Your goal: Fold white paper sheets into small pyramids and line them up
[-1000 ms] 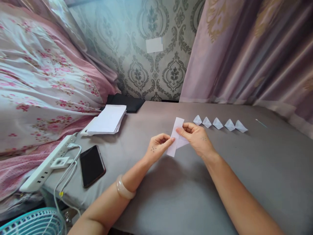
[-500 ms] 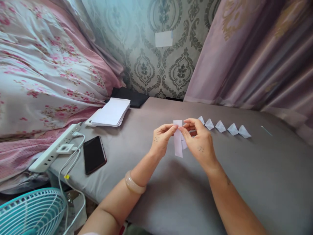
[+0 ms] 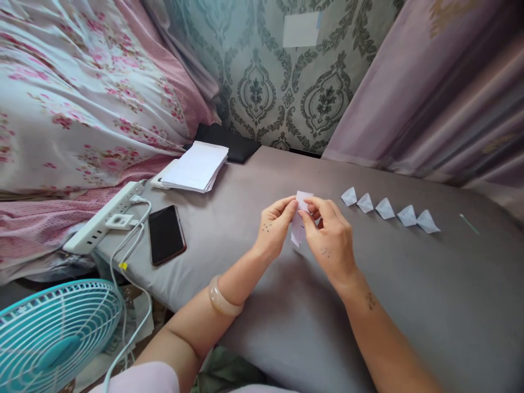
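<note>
Between my two hands, above the grey-covered surface [image 3: 262, 273], is a narrow piece of folded white paper [image 3: 298, 226]. My left hand [image 3: 275, 226] pinches its left edge between thumb and fingers. On the other side my right hand [image 3: 329, 234] grips the paper's right edge, thumb in front and fingers curled; part of the paper is hidden behind it. The lower end of the paper hangs free below the thumbs. To the right of my hands, several small folded white paper shapes [image 3: 385, 208] stand in a row.
A stack of white paper [image 3: 196, 166] lies at the back left before a black flat item [image 3: 233, 143]. Nearer are a phone [image 3: 166, 234], a white power strip [image 3: 104, 218] with cables and a blue fan [image 3: 61, 338]. A thin stick [image 3: 469, 224] lies far right.
The view has tilted down and shifted left. Both hands keep hold of the paper, which is turned, so less of its length shows below the fingers.
</note>
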Demonstrator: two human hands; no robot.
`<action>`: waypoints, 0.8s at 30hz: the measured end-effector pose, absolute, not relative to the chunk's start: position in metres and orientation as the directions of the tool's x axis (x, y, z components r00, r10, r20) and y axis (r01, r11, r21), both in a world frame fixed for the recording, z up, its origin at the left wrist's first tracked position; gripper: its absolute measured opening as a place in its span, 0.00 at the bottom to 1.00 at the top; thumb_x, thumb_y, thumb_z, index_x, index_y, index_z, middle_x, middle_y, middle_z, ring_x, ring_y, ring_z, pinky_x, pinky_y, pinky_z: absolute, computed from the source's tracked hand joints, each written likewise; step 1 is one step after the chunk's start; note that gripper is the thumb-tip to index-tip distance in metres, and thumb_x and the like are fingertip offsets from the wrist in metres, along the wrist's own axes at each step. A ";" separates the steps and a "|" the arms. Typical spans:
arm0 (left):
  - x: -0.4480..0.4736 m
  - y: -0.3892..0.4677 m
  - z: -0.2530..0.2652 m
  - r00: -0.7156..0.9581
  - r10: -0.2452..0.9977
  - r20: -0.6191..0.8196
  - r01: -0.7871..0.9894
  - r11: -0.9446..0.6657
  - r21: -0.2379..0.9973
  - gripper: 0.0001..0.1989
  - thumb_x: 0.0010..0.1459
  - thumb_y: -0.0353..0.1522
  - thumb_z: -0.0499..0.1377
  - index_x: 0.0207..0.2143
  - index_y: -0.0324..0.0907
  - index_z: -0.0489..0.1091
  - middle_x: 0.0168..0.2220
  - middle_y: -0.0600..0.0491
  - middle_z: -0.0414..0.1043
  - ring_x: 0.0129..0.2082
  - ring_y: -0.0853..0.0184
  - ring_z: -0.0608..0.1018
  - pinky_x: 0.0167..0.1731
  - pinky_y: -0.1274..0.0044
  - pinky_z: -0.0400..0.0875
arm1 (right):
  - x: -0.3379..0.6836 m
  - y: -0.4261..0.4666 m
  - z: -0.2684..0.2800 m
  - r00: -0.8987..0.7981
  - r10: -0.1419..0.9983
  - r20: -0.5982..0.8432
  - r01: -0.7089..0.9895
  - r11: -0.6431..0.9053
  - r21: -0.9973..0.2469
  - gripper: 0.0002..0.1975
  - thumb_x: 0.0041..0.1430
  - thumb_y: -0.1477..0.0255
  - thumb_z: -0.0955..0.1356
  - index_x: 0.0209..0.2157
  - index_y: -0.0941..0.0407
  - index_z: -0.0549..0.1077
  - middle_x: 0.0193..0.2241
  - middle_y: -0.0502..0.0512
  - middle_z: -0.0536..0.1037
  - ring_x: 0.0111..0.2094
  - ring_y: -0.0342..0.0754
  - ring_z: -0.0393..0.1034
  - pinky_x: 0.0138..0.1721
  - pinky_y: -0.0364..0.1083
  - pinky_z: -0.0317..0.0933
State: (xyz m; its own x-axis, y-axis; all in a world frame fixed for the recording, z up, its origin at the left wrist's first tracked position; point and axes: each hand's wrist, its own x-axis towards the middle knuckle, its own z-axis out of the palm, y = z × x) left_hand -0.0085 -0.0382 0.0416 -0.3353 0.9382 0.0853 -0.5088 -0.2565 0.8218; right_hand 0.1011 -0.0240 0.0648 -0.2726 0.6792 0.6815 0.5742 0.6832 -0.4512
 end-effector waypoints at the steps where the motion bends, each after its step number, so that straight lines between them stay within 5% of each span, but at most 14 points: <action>1: -0.009 -0.038 0.042 -0.329 0.940 0.086 -0.512 -0.255 0.820 0.12 0.52 0.37 0.66 0.38 0.42 0.79 0.37 0.50 0.79 0.37 0.68 0.77 0.42 0.75 0.68 | 0.101 -0.024 0.065 -0.278 0.677 0.682 0.582 0.683 -0.441 0.10 0.61 0.75 0.66 0.45 0.55 0.72 0.33 0.52 0.74 0.34 0.47 0.70 0.37 0.47 0.65; 14: -0.013 -0.038 0.041 -0.359 0.932 0.052 -0.507 -0.241 0.827 0.13 0.51 0.35 0.67 0.40 0.44 0.78 0.40 0.51 0.79 0.38 0.68 0.78 0.43 0.75 0.69 | 0.099 -0.027 0.062 -0.327 0.684 0.653 0.630 0.672 -0.389 0.17 0.66 0.70 0.61 0.53 0.52 0.72 0.37 0.57 0.75 0.39 0.50 0.71 0.39 0.49 0.66; 24: -0.012 -0.039 0.042 -0.376 0.924 0.073 -0.496 -0.267 0.826 0.11 0.50 0.33 0.67 0.38 0.44 0.79 0.38 0.52 0.80 0.38 0.67 0.79 0.44 0.74 0.70 | 0.094 -0.030 0.065 -0.213 0.736 0.642 0.510 0.644 -0.570 0.14 0.64 0.70 0.62 0.46 0.52 0.77 0.37 0.56 0.74 0.38 0.48 0.72 0.38 0.48 0.67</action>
